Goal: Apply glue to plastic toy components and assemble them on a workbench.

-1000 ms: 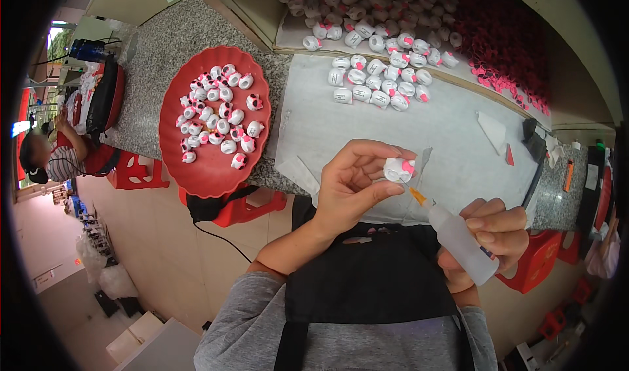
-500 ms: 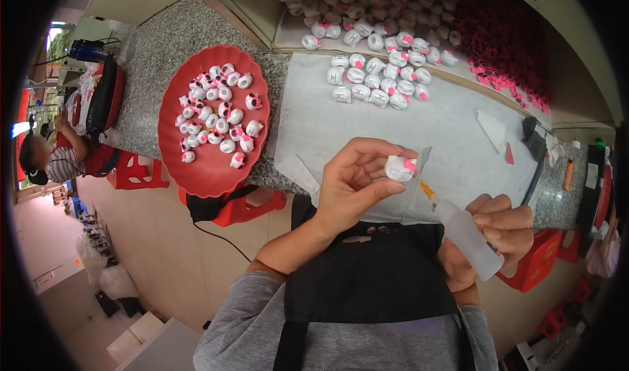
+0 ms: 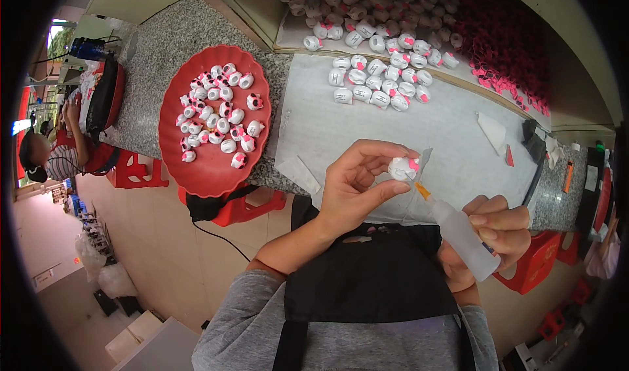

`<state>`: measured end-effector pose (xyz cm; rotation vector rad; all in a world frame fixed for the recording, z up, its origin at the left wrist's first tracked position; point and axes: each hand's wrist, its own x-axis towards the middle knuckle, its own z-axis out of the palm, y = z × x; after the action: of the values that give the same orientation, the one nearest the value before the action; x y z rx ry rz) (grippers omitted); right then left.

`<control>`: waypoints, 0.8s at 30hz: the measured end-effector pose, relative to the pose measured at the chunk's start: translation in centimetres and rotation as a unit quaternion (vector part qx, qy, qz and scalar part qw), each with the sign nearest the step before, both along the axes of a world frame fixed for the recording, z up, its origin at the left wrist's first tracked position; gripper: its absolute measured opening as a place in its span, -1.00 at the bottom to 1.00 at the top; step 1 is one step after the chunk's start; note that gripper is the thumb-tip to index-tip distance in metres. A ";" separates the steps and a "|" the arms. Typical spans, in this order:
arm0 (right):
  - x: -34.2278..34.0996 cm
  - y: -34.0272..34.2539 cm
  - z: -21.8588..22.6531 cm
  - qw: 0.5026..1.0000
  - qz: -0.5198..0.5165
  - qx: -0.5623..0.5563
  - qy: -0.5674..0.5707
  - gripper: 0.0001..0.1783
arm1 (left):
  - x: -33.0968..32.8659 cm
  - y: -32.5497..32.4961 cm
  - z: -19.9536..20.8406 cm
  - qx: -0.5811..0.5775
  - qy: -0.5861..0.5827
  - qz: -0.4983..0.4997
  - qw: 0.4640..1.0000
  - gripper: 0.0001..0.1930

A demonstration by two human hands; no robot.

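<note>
Near the middle of the frame, a small white figurine [image 3: 402, 168] with a pink spot is pinched between thumb and fingertips of the left hand [image 3: 357, 187], while a translucent squeeze bottle [image 3: 458, 235] is gripped in the closed right hand [image 3: 493, 237] at lower right, its orange nozzle touching the figurine. Glue is judged to be going on (what comes out cannot be seen); a steady nozzle and a gentle squeeze are called for. Finished-looking pieces are heaped on the red tray [image 3: 213, 174], upper left.
</note>
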<state>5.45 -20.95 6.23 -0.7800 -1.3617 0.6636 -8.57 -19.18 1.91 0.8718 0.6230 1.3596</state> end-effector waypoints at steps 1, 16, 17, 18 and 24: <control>0.0 0.0 -0.1 1.000 0.000 0.000 0.000 -0.55 | 0.0 0.1 -0.1 0.022 0.020 0.004 1.000 -0.65; 0.6 0.1 -0.1 0.998 0.058 -0.008 -0.038 -0.52 | -0.3 -0.2 -0.3 0.077 0.117 0.036 0.989 -0.67; 0.6 0.0 -0.1 0.998 0.056 -0.012 -0.037 -0.52 | -0.3 -0.2 -0.3 0.073 0.119 0.036 0.990 -0.67; 0.7 -0.1 -0.2 0.998 0.054 -0.016 -0.036 -0.51 | -0.3 -0.1 -0.3 0.073 0.119 0.036 0.990 -0.67; 0.6 0.1 -0.3 0.999 0.031 -0.006 -0.024 -0.52 | -0.2 0.0 -0.3 0.079 0.119 0.048 0.989 -0.67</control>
<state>6.04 -20.83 5.89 -0.7697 -1.4315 0.7051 -8.78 -19.22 1.60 1.1567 0.7565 1.4163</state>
